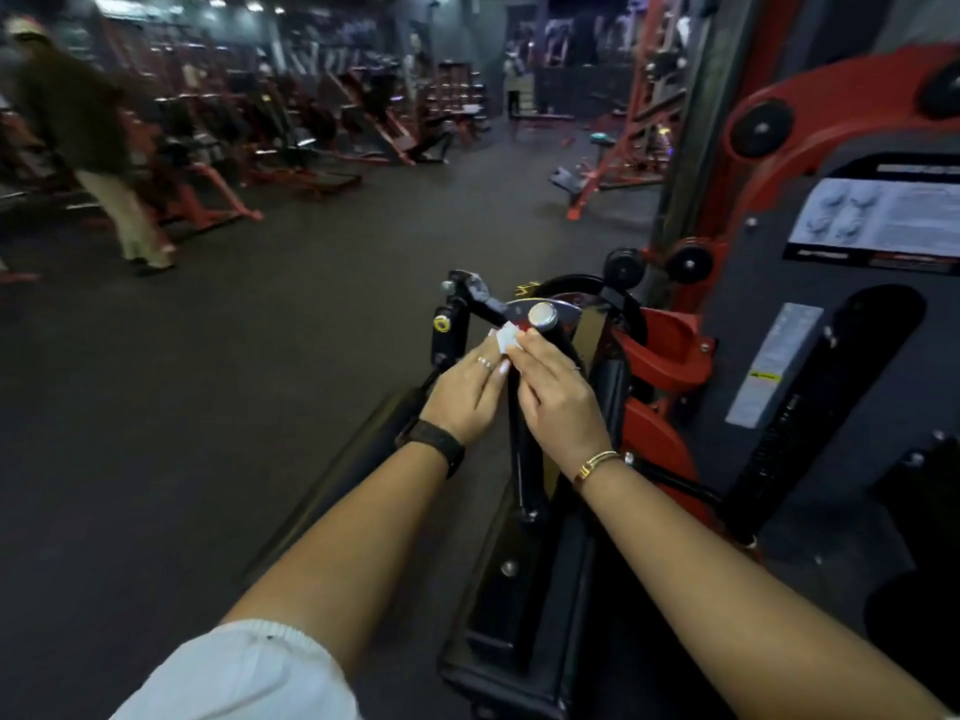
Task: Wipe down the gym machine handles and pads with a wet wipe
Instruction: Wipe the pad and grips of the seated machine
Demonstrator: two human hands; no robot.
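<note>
The person stood over the machine with both arms out, and the wet wipe (505,339) was a small white scrap held between the two hands. The left grip (462,392) pinched one edge and the right grip (558,392) the other, both clamped on it and almost meeting. The wipe sat just past the fingertips, close beside the chrome cap (543,317) of the black handle (521,439), whose bar ran down beneath and between the two grips.

To my eye the job had hardly begun. The wipe looked folded small, being opened out or pulled from a sachet, I couldn't tell which, and it lay on no surface. Whether that handle had had a pass already didn't show. The second black handle (442,332), just beyond the left grip, and the long black pad (353,459), below and outside the left grip, looked like work yet to do, along with whatever pads lay out of my sight
</note>
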